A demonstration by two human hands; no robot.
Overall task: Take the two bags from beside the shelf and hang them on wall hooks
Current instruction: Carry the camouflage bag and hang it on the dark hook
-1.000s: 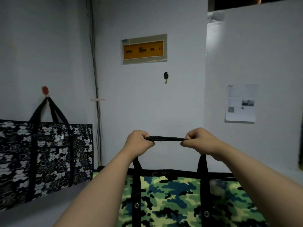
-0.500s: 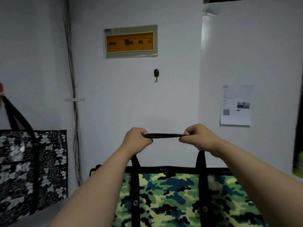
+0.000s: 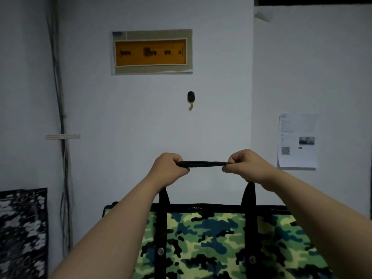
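I hold a green camouflage bag [image 3: 211,242] up in front of the wall by its black handle [image 3: 203,164], stretched level between my fists. My left hand [image 3: 169,168] grips the handle's left end and my right hand [image 3: 247,166] grips its right end. A black wall hook [image 3: 190,98] with a small brass prong sits on the wall straight above the handle, well apart from it. At the lower left edge hangs a black bag with white bear print [image 3: 22,234]; its handles and hook are out of view.
An orange-windowed electrical panel [image 3: 151,52] is mounted above the hook. Cables [image 3: 60,117] run down the left corner of the wall. A printed paper notice [image 3: 298,140] is stuck on the right wall, which juts forward from the hook wall.
The view has turned right and moved closer to the wall. The bear-print bag slid toward the left edge, its hook leaving view. My hands keep the same grip on the handle.
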